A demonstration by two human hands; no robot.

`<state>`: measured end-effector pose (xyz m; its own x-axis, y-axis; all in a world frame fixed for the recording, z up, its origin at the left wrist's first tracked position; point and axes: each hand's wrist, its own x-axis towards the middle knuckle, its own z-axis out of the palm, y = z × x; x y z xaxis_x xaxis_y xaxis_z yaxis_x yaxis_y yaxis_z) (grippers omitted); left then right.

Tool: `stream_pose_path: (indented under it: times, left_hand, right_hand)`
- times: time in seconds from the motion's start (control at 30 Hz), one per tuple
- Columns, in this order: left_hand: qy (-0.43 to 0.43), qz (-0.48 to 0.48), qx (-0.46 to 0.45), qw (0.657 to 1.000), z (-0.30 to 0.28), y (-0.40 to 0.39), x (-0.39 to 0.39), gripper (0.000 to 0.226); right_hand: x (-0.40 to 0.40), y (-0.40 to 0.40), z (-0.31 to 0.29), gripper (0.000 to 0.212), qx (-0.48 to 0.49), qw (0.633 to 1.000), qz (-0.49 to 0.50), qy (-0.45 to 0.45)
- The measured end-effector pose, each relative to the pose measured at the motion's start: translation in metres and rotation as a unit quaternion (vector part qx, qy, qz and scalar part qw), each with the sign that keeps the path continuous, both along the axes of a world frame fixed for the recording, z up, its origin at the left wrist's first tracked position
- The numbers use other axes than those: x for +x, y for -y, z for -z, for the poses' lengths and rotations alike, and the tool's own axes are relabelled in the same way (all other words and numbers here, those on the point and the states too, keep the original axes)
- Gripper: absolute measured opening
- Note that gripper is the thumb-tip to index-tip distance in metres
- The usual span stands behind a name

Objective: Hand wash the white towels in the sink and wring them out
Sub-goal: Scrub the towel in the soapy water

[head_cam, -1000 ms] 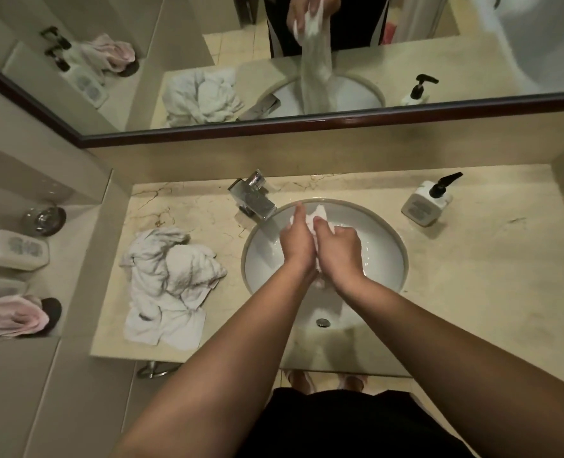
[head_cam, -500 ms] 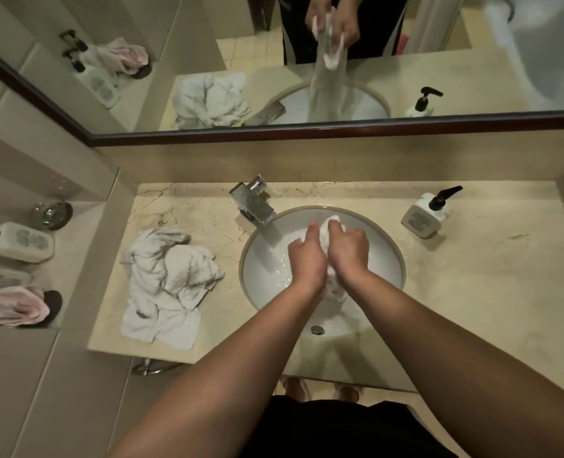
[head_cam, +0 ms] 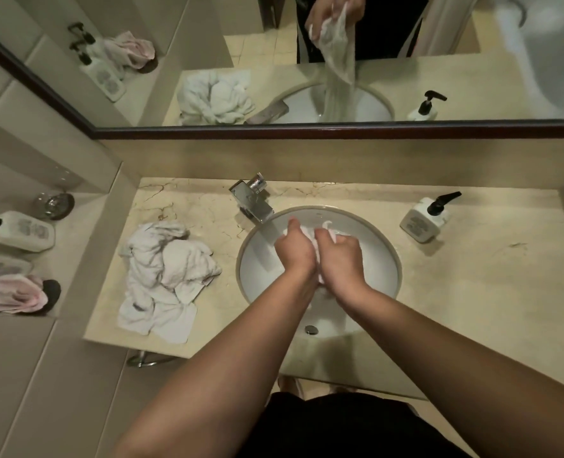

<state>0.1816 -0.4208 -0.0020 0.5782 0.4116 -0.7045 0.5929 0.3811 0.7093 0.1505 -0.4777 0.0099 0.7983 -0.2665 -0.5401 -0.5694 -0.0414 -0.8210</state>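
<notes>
white towel [head_cam: 308, 233] bunched over the sink [head_cam: 378, 276], clamped between left hand [head_cam: 294, 250] and right hand [head_cam: 339, 256]. more towels [head_cam: 165, 276] heaped left, on the counter [head_cam: 472, 292].

Only got the one view, head cam, wide-angle, looking steeply down from above at the worktop [head_cam: 472, 276] and sink [head_cam: 386, 259]. Pretty close in, and the mirror [head_cam: 472, 77] fills the top.
</notes>
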Motion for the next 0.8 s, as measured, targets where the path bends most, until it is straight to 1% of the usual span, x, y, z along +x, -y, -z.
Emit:
stream_pose_path:
  times: [0.07, 0.17, 0.2, 0.23, 0.3, 0.37, 0.4, 0.47, 0.53, 0.6, 0.7, 0.73, 0.8]
  left_hand:
    - [0.002, 0.014, -0.012, 1.000, -0.006, 0.002, -0.002, 0.037]
    - [0.048, 0.102, -0.020, 0.993, -0.007, 0.021, -0.015, 0.033]
    - [0.059, 0.122, -0.011, 0.991, -0.007, 0.024, -0.018, 0.033]
    - [0.065, 0.121, 0.003, 0.991, -0.008, 0.026, -0.018, 0.033]
    - [0.047, 0.079, 0.030, 0.995, -0.010, 0.022, -0.011, 0.034]
    - [0.023, 0.042, 0.023, 0.999, -0.009, 0.017, -0.005, 0.036]
    - [0.022, 0.040, 0.007, 0.999, -0.010, 0.019, -0.006, 0.035]
    - [0.042, 0.066, -0.021, 0.997, -0.012, 0.030, -0.013, 0.031]
    - [0.057, 0.109, -0.027, 0.992, -0.012, 0.041, -0.021, 0.031]
    - [0.056, 0.099, -0.014, 0.993, -0.014, 0.041, -0.021, 0.031]
    - [0.018, 0.042, -0.006, 0.999, -0.015, 0.028, -0.012, 0.033]
    - [0.016, 0.043, -0.008, 0.999, -0.015, 0.027, -0.013, 0.035]
    - [0.041, 0.079, -0.010, 0.996, -0.019, 0.033, -0.019, 0.036]
  right_hand:
    - [-0.002, 0.002, -0.002, 0.038, -0.010, 1.000, -0.002, 0.022]
    - [0.020, 0.021, 0.007, 0.032, 0.007, 0.997, 0.071, 0.005]
    - [0.024, 0.025, 0.008, 0.032, 0.011, 0.997, 0.077, -0.007]
    - [0.023, 0.026, 0.009, 0.033, 0.013, 0.997, 0.076, -0.009]
    - [0.012, 0.022, 0.005, 0.034, 0.019, 0.999, 0.045, 0.009]
    - [0.001, 0.018, 0.001, 0.036, 0.015, 1.000, -0.003, 0.025]
    - [0.002, 0.020, 0.000, 0.037, 0.013, 1.000, -0.014, 0.024]
    - [0.015, 0.031, 0.006, 0.035, 0.020, 0.999, 0.026, 0.013]
    - [0.026, 0.043, 0.010, 0.032, 0.024, 0.997, 0.066, -0.010]
    - [0.019, 0.041, 0.008, 0.031, 0.022, 0.998, 0.060, -0.010]
    - [-0.001, 0.028, 0.001, 0.035, 0.021, 1.000, -0.005, 0.012]
    - [-0.003, 0.028, 0.001, 0.037, 0.023, 1.000, -0.010, 0.012]
    - [0.008, 0.034, 0.005, 0.037, 0.022, 0.999, 0.027, -0.004]
